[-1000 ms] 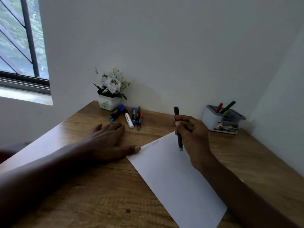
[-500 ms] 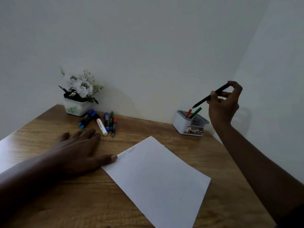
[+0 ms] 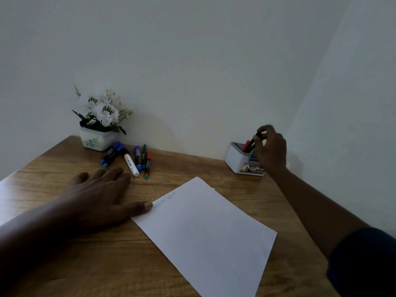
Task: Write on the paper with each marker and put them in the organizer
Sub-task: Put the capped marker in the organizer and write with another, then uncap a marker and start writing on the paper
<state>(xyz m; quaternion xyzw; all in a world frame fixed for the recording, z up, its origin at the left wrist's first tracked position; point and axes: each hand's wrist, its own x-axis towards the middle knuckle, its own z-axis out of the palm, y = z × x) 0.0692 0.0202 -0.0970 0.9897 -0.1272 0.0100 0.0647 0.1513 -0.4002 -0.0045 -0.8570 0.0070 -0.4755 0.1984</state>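
A white sheet of paper (image 3: 203,228) lies angled on the wooden desk (image 3: 192,172), with faint scribbles near its top left edge. My left hand (image 3: 102,196) lies flat on the desk, its thumb touching the paper's corner. My right hand (image 3: 271,148) pinches the top of a dark marker (image 3: 255,140) that stands slanted in the white organizer (image 3: 236,159) at the back right. A red marker (image 3: 246,145) also stands in the organizer. Several loose markers (image 3: 132,160) lie in a group at the back of the desk.
A white pot of artificial white flowers (image 3: 99,125) stands at the back left, right beside the loose markers. Walls close off the desk at the back and on the right. My dark right sleeve (image 3: 364,264) shows at the lower right.
My right hand carried the dark marker from the paper up to the right, then lowered it into the organizer. The head turned right, so the window left the view. My left hand stayed put.
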